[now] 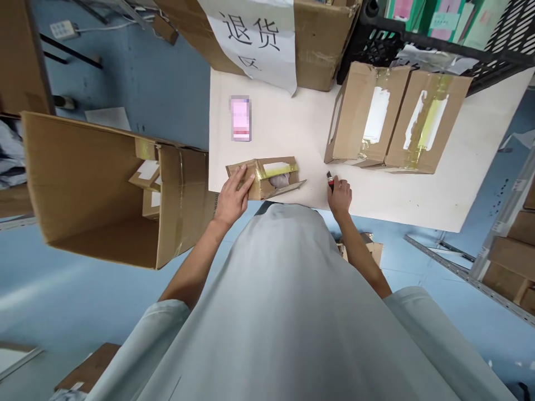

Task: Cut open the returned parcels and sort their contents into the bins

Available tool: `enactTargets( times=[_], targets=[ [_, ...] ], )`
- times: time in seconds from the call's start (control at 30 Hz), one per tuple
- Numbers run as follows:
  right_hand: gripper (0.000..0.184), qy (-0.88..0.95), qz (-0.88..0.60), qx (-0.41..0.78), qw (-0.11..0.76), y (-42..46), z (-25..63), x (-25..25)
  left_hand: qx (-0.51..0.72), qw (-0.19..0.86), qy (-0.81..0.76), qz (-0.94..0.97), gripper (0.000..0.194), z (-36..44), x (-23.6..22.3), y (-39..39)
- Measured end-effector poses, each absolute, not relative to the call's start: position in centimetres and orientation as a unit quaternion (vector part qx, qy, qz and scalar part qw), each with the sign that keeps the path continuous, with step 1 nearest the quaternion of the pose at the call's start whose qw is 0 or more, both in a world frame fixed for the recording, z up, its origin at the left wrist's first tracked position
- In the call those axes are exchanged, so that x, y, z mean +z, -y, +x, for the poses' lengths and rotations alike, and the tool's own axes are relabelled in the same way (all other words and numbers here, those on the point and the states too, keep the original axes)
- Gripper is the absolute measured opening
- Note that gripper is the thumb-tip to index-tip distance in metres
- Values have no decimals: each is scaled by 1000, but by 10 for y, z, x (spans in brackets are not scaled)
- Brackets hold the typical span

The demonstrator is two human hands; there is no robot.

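Observation:
A small cardboard box (271, 175) with yellow tape lies at the near edge of the pale table (292, 128), one end flap open and something grey showing inside. My left hand (234, 195) rests flat on its left end, fingers stretched over the cardboard. My right hand (340, 196) is closed round a small red and black tool (330, 180), a little to the right of the box, low over the table top.
Two taped cardboard boxes (393, 120) lie side by side at the table's right. A phone (241, 118) lies behind the small box. A large open carton (112, 189) holding smaller parcels stands left of the table. A big box with a paper sign (259, 33) stands behind.

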State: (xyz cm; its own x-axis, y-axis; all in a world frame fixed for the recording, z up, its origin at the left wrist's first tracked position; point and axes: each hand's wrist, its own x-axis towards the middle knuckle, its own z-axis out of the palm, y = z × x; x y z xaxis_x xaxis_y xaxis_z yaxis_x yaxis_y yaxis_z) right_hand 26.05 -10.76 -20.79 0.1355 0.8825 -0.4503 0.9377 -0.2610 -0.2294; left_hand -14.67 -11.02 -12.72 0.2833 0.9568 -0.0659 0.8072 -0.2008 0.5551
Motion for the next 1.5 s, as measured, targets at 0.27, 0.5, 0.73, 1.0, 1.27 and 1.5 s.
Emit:
enactTargets(
  times=[0.27,0.5,0.73,1.0,1.27,1.5],
  targets=[
    [42,-356,643,-646,-207,79,186,-198,156,249,-695,656,48,-165,-120,124],
    [52,-276,583,-709,-285,80,176,-159,202,304,-707,606,51,-165,-118,115],
    [69,-316,656,-618,-296,103,196,-123,323,531,-660,422,60,-122,-156,76],
    [57,-423,722,-466,-285,91,204,-108,317,580,-640,391,60,-116,-136,61],
    [66,-651,663,-362,-71,32,195,-96,245,525,-640,505,32,-126,-128,75],
    [54,-652,671,-345,-72,17,194,-99,253,573,-645,438,57,-132,-158,97]
  ],
)
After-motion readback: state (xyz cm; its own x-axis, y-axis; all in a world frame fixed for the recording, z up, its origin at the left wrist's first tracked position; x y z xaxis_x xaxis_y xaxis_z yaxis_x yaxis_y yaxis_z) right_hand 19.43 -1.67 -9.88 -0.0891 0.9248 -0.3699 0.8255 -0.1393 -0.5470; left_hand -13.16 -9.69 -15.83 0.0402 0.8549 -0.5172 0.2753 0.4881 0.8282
